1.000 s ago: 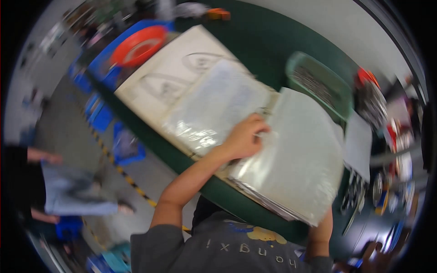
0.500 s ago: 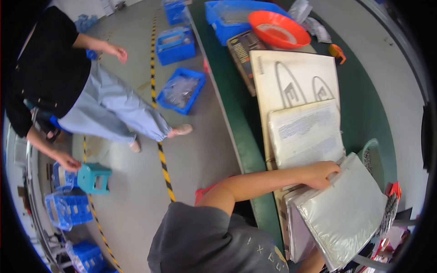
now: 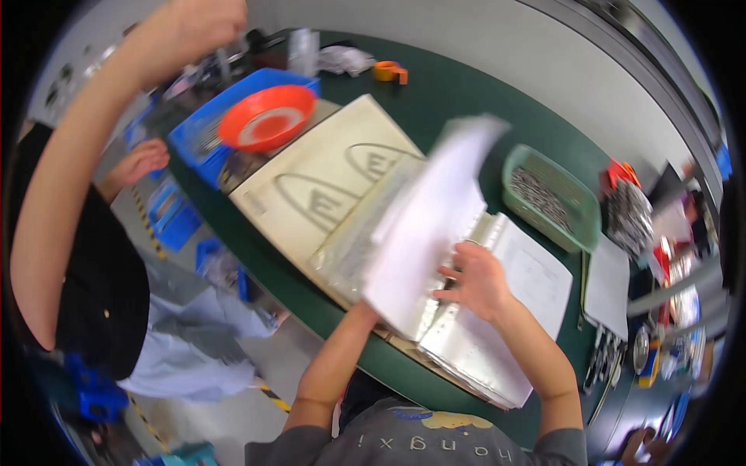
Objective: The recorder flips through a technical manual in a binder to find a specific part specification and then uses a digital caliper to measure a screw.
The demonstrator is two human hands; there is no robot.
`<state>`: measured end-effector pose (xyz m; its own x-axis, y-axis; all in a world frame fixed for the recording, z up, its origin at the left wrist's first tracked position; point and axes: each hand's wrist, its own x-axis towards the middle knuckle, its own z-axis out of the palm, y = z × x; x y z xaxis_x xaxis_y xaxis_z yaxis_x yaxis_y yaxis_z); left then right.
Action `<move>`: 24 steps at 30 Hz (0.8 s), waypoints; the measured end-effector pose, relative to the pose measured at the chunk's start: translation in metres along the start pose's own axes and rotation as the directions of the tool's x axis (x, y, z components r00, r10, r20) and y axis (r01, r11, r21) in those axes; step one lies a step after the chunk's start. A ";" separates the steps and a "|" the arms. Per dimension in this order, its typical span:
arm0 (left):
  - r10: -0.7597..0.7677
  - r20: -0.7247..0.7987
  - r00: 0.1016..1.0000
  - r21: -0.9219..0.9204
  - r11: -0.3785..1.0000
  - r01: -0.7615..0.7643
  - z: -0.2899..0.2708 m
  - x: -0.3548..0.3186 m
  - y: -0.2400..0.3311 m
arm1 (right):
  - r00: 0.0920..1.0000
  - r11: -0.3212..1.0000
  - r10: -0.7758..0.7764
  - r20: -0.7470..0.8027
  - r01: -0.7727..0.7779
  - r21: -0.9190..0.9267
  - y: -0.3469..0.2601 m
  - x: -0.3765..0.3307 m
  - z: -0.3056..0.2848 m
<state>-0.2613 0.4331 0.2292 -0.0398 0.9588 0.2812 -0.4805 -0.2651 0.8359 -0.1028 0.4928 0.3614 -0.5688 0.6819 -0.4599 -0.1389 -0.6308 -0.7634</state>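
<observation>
An open ring binder (image 3: pixel 536 268) with plastic sleeves and white sheets lies at an angle on the table before me. A bundle of its pages (image 3: pixel 423 233) stands lifted over the left side, blurred at the top. My left hand (image 3: pixel 364 313) is behind the lower left edge of these pages, its fingers hidden by them. Over the binder's middle, beside the metal rings, my right hand (image 3: pixel 480 283) has its fingers spread. Under the lifted pages, a plastic-covered stack (image 3: pixel 342 260) rests on a cream board (image 3: pixel 272 186) with drawn black shapes.
A green basket (image 3: pixel 579 233) of small metal parts stands beyond the binder. An orange-red bowl (image 3: pixel 268 116) sits on a blue bin (image 3: pixel 186 128) at the far left, and an orange tape dispenser (image 3: pixel 388 71) lies at the back. Another person's raised arm (image 3: pixel 85 140) crosses the left side.
The view has swung right. The binder's sleeves, earlier a silvery stack under my left hand, now lie opened with pages lifted leftward. The other person is closer, one arm raised.
</observation>
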 end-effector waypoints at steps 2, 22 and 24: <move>-0.393 -0.449 0.802 -0.324 0.908 0.264 0.059 0.020 0.078 | 0.996 0.999 -0.006 -0.086 0.011 0.053 -0.002 0.006 -0.021; 0.510 -0.624 0.592 0.771 0.525 0.360 0.028 -0.054 0.093 | 0.821 0.473 -0.513 0.250 0.514 -0.716 0.019 -0.024 -0.050; 0.571 -0.613 0.546 0.785 0.365 0.500 0.019 -0.055 0.083 | 0.761 0.350 -0.596 0.257 0.534 -0.770 0.010 -0.037 -0.063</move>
<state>-0.2822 0.3568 0.2920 -0.8333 0.4342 0.3422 0.4929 0.3032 0.8156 -0.0323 0.4849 0.3419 -0.5583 0.7995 0.2214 0.2718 0.4285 -0.8617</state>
